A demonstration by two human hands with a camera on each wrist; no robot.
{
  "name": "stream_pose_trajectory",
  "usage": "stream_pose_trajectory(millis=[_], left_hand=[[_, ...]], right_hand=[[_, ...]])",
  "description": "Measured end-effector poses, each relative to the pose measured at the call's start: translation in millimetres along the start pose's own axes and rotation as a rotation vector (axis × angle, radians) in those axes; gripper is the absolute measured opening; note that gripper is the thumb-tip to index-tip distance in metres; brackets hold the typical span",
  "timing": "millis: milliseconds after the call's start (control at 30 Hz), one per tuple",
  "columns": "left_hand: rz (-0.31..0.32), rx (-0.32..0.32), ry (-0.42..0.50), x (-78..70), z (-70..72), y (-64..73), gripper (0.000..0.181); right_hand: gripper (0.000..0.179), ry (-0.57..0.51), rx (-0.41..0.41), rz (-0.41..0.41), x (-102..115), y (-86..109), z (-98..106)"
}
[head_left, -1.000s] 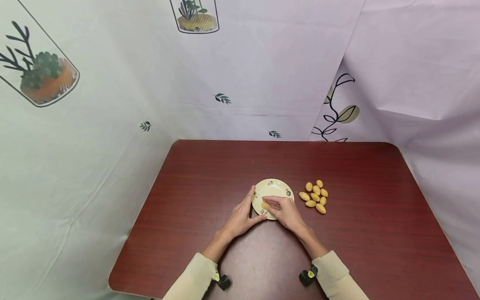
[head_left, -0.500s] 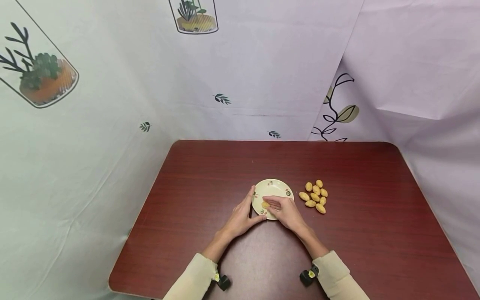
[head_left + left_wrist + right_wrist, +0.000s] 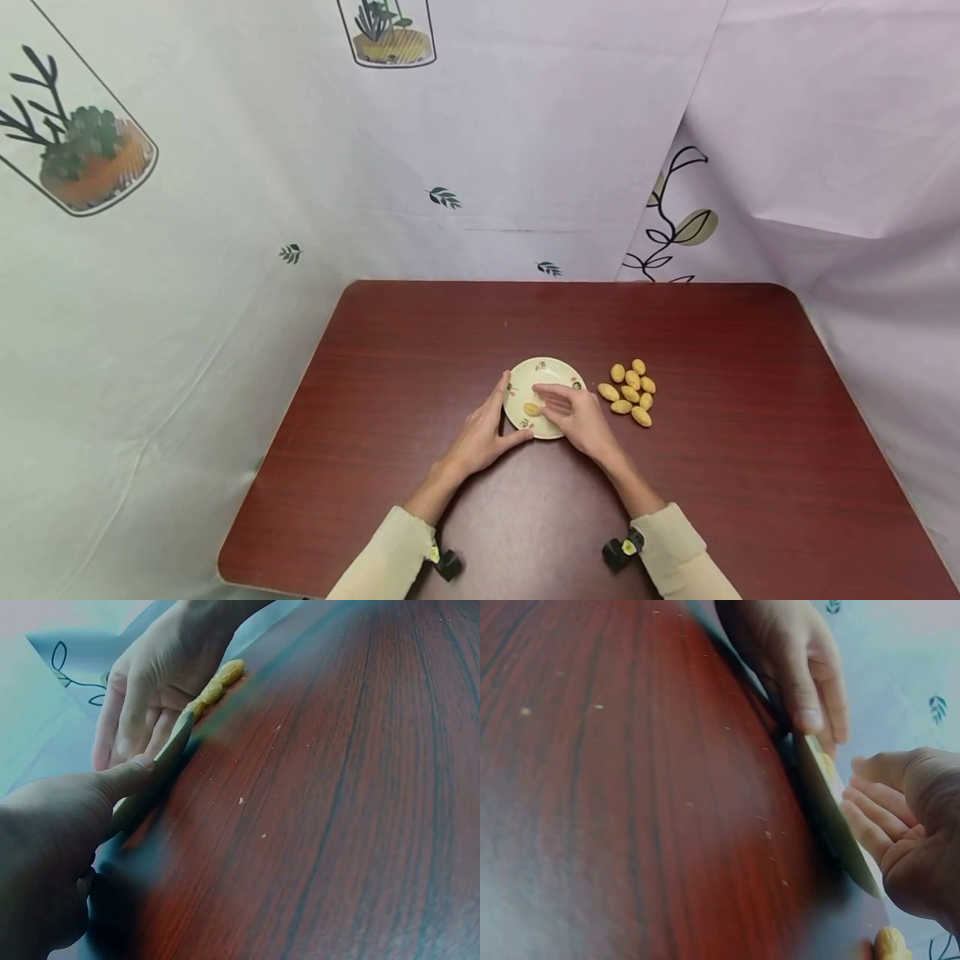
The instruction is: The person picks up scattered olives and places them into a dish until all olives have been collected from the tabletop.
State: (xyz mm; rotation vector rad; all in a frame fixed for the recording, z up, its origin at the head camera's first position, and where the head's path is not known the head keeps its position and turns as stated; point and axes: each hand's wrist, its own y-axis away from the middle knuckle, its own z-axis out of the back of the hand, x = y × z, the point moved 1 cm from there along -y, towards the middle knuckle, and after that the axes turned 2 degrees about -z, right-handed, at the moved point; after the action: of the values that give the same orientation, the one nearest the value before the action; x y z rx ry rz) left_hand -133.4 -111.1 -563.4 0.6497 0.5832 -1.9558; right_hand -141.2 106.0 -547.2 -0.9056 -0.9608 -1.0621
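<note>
A small cream plate [image 3: 551, 374] with printed motifs around its rim stands on the table. My left hand [image 3: 480, 436] holds its left side, thumb on the near rim and fingers along the edge. On the plate lies a yellow oval piece [image 3: 532, 410], nut-like with a rough surface; its exact kind is unclear. My right hand [image 3: 579, 420] hovers over the plate's right part, fingers loosely bent, thumb apart, holding nothing. In the right wrist view, a gap shows between the right fingertips [image 3: 860, 766] and the piece.
Several similar yellow oval pieces [image 3: 631, 394] lie loosely grouped just right of the plate. The reddish-brown table [image 3: 420, 333] has a wood-grain top, with small crumbs visible in the wrist views. Pale printed cloth [image 3: 525, 150] hangs behind and beside it.
My right hand has let go of the yellow oval piece and moved slightly right. The piece stays on the plate. My left hand has kept its place at the rim.
</note>
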Motion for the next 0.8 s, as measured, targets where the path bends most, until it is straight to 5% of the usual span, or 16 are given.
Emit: stream_pose_trajectory(millis=[467,800], left_hand=[[-0.01,-0.003,-0.001,1.1,-1.5,-1.3,0.11],[-0.02,-0.009,-0.01,1.6,-1.4,-2.3,0.11]], right_hand=[[0.049,-0.176,-0.108,0.096,-12.9,11.4,47.0],[0.054,-0.181,-0.234,0.108,-22.1,32.6,88.1]])
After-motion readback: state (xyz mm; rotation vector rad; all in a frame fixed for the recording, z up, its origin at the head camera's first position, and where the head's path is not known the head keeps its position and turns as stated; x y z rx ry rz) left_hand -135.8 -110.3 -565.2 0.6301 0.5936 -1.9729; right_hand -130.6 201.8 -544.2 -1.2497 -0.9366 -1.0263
